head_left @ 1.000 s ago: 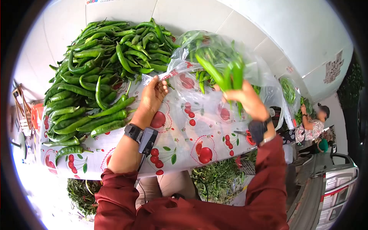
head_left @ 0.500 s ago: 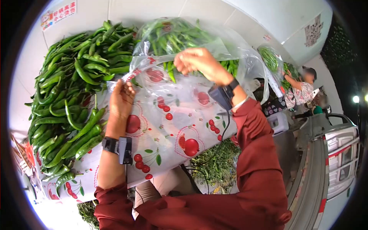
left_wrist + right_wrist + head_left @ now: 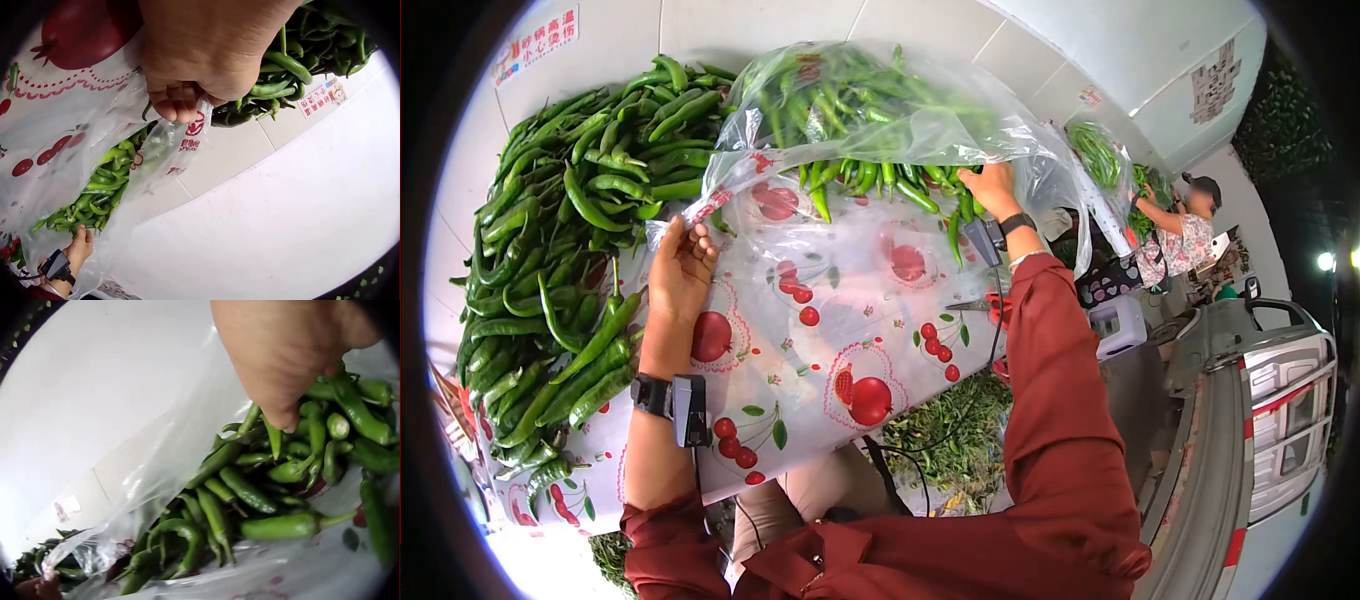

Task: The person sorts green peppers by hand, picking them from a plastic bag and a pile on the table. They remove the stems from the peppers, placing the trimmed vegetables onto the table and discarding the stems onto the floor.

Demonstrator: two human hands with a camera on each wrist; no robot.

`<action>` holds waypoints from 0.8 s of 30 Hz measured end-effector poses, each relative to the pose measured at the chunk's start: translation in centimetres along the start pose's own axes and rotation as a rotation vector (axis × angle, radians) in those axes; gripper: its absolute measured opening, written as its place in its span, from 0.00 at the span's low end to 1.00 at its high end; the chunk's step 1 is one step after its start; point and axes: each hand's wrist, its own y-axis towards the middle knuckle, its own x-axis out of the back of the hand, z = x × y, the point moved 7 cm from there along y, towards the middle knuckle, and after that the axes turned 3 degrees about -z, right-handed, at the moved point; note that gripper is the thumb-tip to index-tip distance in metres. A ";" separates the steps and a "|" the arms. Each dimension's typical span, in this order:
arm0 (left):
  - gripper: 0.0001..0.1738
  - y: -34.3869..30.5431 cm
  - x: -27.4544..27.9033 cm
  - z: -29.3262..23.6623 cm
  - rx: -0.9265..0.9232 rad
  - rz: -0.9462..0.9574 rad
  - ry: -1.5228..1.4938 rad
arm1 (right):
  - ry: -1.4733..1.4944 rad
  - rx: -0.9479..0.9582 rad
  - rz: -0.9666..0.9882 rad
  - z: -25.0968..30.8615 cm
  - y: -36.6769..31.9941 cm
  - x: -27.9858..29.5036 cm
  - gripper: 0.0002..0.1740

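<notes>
My left hand [image 3: 682,262] pinches the rim of a large clear plastic bag [image 3: 940,135] with red print, at the bag's left end. Green chili peppers [image 3: 830,108] show through the plastic, and more of them lie along the bag's mouth. At the right end of this row my right hand [image 3: 992,190] reaches down among the peppers. In the right wrist view its thumb tip is right at a slim green pepper [image 3: 273,439], with another pepper [image 3: 356,411] by the palm. Its other fingers are hidden, so I cannot tell whether they grip any.
A big heap of green peppers [image 3: 520,270] covers the table's left side against the tiled wall. Red-handled scissors [image 3: 998,308] lie on the fruit-print tablecloth [image 3: 790,345]. Cut greenery [image 3: 950,430] is below the table's front edge. A person [image 3: 1185,230] is at the far right, near another bag [image 3: 1095,160].
The right hand held several peppers a second ago, then appeared without them over the bag's mouth, and has since moved right and down to the peppers. The left hand keeps hold of the bag.
</notes>
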 end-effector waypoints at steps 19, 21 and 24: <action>0.11 -0.8 -0.6 -0.3 -0.010 -0.030 0.070 | -0.344 -0.212 0.275 -6.1 4.9 -3.6 0.44; 0.11 -0.8 -0.6 -0.3 -0.013 -0.038 0.079 | -0.259 -0.177 0.257 -7.9 5.0 -5.1 0.45; 0.11 -0.8 -0.6 -0.5 -0.020 -0.040 0.081 | -0.215 -0.003 0.084 -7.1 5.3 -5.8 0.45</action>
